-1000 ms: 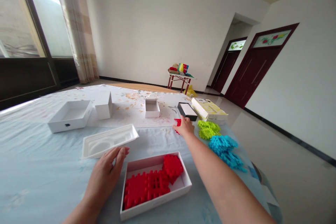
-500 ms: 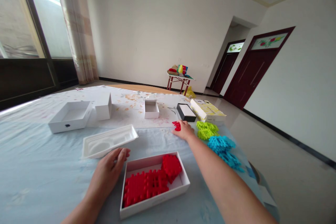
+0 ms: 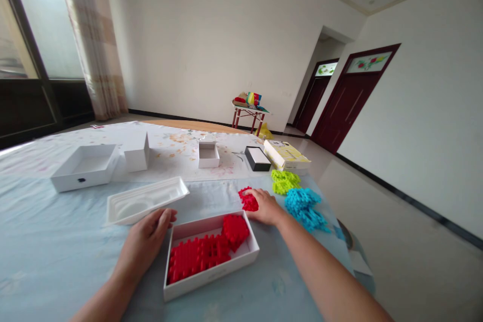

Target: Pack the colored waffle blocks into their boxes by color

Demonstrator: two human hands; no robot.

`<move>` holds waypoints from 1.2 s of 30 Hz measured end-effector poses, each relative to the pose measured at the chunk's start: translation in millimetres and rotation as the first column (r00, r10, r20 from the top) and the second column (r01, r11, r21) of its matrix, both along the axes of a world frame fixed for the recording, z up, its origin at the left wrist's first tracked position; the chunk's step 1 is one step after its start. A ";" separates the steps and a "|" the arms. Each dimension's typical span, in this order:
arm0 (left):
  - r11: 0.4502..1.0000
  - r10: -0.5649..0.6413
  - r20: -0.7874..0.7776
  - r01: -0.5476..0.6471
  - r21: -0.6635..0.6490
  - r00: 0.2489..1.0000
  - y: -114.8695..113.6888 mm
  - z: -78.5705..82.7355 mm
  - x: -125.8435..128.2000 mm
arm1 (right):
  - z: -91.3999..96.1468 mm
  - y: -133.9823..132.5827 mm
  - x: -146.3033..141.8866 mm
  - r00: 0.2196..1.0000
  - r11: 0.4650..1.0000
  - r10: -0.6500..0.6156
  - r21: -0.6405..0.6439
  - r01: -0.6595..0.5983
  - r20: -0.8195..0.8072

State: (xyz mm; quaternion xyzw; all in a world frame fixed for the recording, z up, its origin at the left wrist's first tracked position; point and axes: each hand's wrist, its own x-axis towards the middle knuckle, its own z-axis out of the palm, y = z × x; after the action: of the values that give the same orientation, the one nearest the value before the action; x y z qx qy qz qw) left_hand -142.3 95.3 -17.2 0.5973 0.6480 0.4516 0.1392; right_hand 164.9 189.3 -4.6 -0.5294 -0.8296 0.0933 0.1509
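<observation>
My right hand [image 3: 264, 206] grips a few red interlocking plastic building pieces [image 3: 249, 199] just past the far right corner of a white cardboard box [image 3: 211, 282]. In that box, red building pieces [image 3: 192, 257] stand in a row on the left, and a tilted red cluster [image 3: 236, 232] leans at the right end. My left hand [image 3: 151, 231] rests on the cloth beside the box's left side, fingers curled and pressed together, with nothing visible in them. Just beyond it lies a white plastic tray [image 3: 151, 199], close to the fingers.
Green pieces [image 3: 286, 182] and blue pieces [image 3: 305, 207] lie in piles to the right. Farther back stand a white box [image 3: 68, 181], a folded white card piece [image 3: 136, 157], a small white box [image 3: 209, 161], a black-edged box [image 3: 258, 158] and a yellow-white box [image 3: 289, 155].
My right hand has come nearer to the white box, bringing the red pieces with it. The whole view has shifted a little. My left hand stays beside the box.
</observation>
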 end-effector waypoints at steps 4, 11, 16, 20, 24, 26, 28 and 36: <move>1.000 0.010 0.010 -0.010 -0.004 1.000 -0.5 0.4 -0.5 | 4.0 -24.8 10.3 0.994 0.996 0.083 -0.034 -0.086 -0.077; 1.000 0.007 0.023 -0.007 -0.006 1.000 -0.5 -1.5 -2.9 | 0.6 -26.6 13.4 0.954 0.998 0.004 0.066 0.017 -0.300; 1.000 0.023 0.020 -0.023 -0.017 1.000 -1.5 1.1 -0.7 | 7.4 -9.2 -1.0 0.971 0.976 -0.190 0.079 0.203 -0.147; 0.999 0.033 0.009 -0.033 -0.011 0.999 -2.4 2.1 0.1 | 14.9 -1.4 -17.4 0.977 0.979 -0.206 0.002 0.206 0.052; 0.999 0.034 -0.002 -0.034 -0.014 0.999 -2.4 1.9 -1.0 | 16.0 5.3 -20.0 0.981 0.980 -0.195 -0.049 0.195 -0.007; 0.999 0.030 0.003 -0.030 -0.019 1.000 -2.0 2.0 -1.4 | 16.1 8.0 -11.7 0.969 0.984 -0.178 -0.047 0.173 -0.170; 0.999 0.027 0.010 -0.027 -0.022 1.000 -1.3 2.4 -1.4 | 17.6 8.1 1.4 0.931 0.989 -0.145 -0.040 0.140 -0.334; 0.999 0.009 0.011 -0.009 -0.031 1.000 1.1 0.6 -1.8 | 22.4 -18.1 29.6 0.922 0.996 -0.002 -0.081 -0.032 -0.388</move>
State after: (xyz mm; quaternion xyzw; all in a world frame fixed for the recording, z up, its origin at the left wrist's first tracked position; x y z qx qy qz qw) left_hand -144.2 96.3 -16.6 0.5896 0.6568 0.4455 0.1503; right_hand 194.5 171.2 17.8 -0.5000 -0.7828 0.2327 0.2883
